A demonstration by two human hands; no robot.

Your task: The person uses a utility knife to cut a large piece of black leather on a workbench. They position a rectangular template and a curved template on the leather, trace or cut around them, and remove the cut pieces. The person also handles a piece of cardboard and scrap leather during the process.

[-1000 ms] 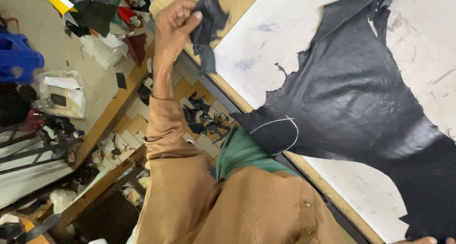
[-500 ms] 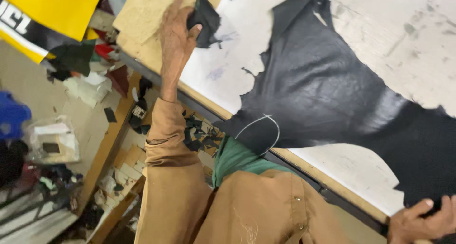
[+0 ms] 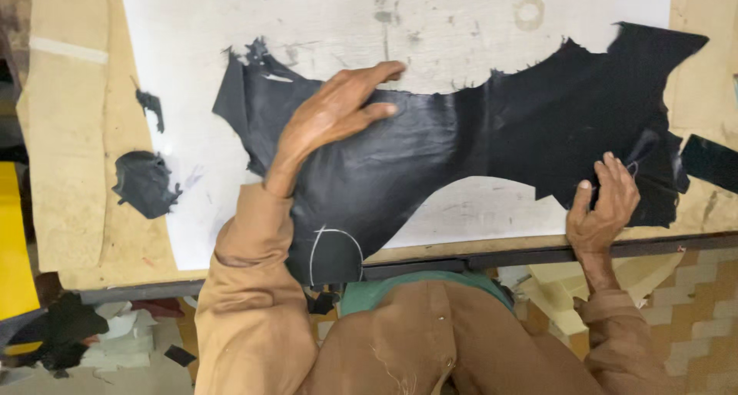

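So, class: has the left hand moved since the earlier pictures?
Yes. The left hand was over the board's bare corner holding a dark scrap; it now lies flat on the black leather, toward the board's middle.

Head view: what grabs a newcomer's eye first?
The large black leather hide, ragged-edged, sprawls across the white cutting board mid-frame, one end with a chalked loop hanging over the table's near edge. The left hand lies flat on the hide's left part, and the right hand presses its lower right edge. A small black scrap lies apart at the left, on the bare board of the tan table.
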